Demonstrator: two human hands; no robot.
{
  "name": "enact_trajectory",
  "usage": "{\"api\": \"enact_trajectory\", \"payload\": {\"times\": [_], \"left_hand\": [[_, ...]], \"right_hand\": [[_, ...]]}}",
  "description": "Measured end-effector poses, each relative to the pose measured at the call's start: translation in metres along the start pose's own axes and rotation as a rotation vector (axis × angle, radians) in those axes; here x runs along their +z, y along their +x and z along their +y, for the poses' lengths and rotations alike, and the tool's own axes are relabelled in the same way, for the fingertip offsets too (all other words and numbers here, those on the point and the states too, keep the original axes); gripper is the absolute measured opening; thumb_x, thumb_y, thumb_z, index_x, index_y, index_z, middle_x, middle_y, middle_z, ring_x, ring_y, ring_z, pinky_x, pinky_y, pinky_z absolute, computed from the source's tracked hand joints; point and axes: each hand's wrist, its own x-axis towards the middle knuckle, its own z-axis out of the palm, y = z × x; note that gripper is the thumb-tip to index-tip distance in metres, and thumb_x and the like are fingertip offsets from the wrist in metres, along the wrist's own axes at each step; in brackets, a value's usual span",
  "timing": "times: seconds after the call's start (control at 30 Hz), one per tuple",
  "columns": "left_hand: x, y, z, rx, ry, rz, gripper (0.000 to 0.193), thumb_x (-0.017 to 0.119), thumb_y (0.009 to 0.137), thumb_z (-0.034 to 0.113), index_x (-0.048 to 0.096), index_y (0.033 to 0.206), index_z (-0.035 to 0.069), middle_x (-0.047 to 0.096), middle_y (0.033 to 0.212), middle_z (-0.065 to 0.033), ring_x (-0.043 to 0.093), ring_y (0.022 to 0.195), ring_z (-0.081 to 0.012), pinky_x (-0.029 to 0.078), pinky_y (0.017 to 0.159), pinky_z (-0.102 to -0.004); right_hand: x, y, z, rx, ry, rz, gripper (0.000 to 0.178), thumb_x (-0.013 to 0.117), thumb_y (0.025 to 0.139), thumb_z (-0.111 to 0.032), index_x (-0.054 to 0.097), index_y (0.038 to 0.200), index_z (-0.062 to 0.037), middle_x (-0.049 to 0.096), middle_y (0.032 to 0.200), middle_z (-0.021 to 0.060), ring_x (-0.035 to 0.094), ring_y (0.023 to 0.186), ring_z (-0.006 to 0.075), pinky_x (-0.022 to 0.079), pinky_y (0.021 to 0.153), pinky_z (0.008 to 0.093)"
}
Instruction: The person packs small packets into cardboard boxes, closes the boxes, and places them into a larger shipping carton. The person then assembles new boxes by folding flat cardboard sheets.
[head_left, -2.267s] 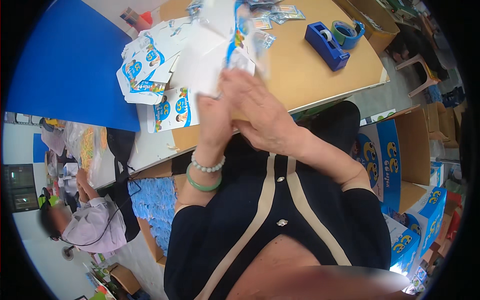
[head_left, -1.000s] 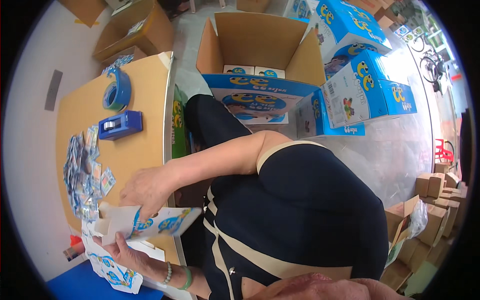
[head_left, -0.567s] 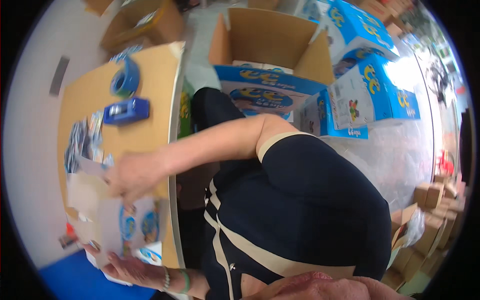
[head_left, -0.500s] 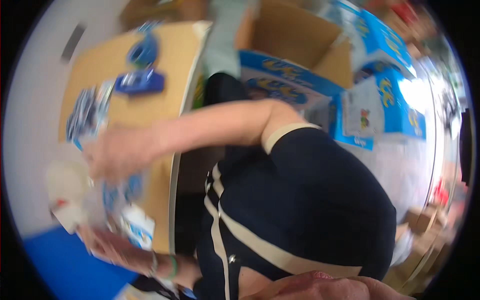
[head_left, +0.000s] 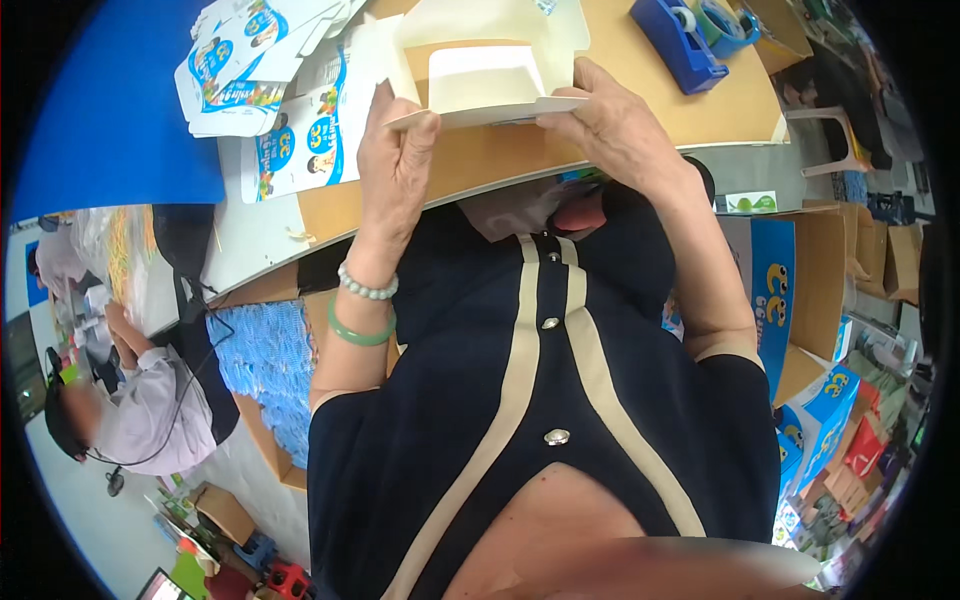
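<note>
My left hand [head_left: 396,160] and my right hand [head_left: 618,125] hold a partly folded, white-lined cardboard box [head_left: 485,75] above the front of the table. On the left, thumb and fingers pinch the box's near flap and side. My right thumb lies along the near edge at the other end, fingers behind the side panel. The inside of the box faces me, its flaps standing out. Just left of it lie flat printed cartons [head_left: 225,75] in white and blue, overlapping in a loose pile.
A blue tape dispenser [head_left: 680,45] and tape rolls [head_left: 728,30] stand at the table's [head_left: 470,175] right. A blue surface [head_left: 110,120] lies far left. Below it, another person [head_left: 150,400] works beside a carton of blue packets [head_left: 265,365]. Open blue printed boxes [head_left: 775,300] stand at right.
The view has swung round and steadied. My right arm no longer reaches across to the left; both hands now grip opposite ends of the box in front of me.
</note>
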Motion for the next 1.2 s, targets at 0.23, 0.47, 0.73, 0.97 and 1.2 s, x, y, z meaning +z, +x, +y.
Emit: {"api": "enact_trajectory", "payload": {"times": [0.23,0.47,0.73,0.97,1.2], "left_hand": [[0.032,0.042,-0.017,0.145,0.065,0.46,0.036,0.074,0.086,0.028,0.05,0.096,0.003,0.056,0.107,-0.0142,0.055,0.099,-0.028,0.044,0.091,-0.037],[0.039,0.048,-0.002,0.188,0.45,0.534,0.039,0.072,0.082,0.017,0.044,0.107,0.006,0.049,0.124,-0.0183,0.053,0.111,-0.037,0.044,0.094,-0.0416],[0.037,0.049,-0.009,0.211,0.38,0.345,0.046,0.051,0.082,-0.004,0.044,0.127,0.004,0.041,0.139,-0.0285,0.041,0.13,-0.0454,0.04,0.104,-0.0467],[0.043,0.041,0.002,0.174,0.354,0.276,0.052,0.042,0.08,-0.011,0.048,0.129,0.005,0.049,0.13,-0.0322,0.042,0.128,-0.0474,0.04,0.106,-0.048],[0.021,0.032,0.0,0.429,0.375,0.068,0.05,0.052,0.082,-0.006,0.047,0.131,0.0,0.056,0.127,-0.0253,0.054,0.122,-0.0372,0.047,0.099,-0.0365]], "right_hand": [[0.001,0.025,0.0,0.21,-0.013,-0.169,0.027,0.063,0.092,-0.03,0.069,0.106,-0.0073,0.06,0.107,0.0113,0.061,0.094,0.0315,0.05,0.081,0.0375],[0.023,0.017,-0.019,0.428,-0.062,0.097,0.033,0.064,0.091,-0.035,0.069,0.108,-0.0072,0.059,0.117,0.016,0.062,0.099,0.0327,0.049,0.086,0.0408],[0.017,0.008,0.005,0.005,-0.11,0.064,0.052,0.064,0.091,-0.029,0.05,0.135,-0.0055,0.056,0.126,0.0183,0.058,0.112,0.0277,0.045,0.095,0.0392],[0.009,0.022,0.007,0.373,1.014,0.628,0.055,0.064,0.091,-0.019,0.044,0.139,-0.0011,0.054,0.129,0.0166,0.054,0.118,0.0259,0.04,0.103,0.0378],[0.046,0.05,0.031,0.585,0.971,0.3,0.059,0.056,0.089,-0.01,0.038,0.144,-0.0002,0.055,0.13,0.0166,0.058,0.112,0.0211,0.045,0.097,0.0317]]}}
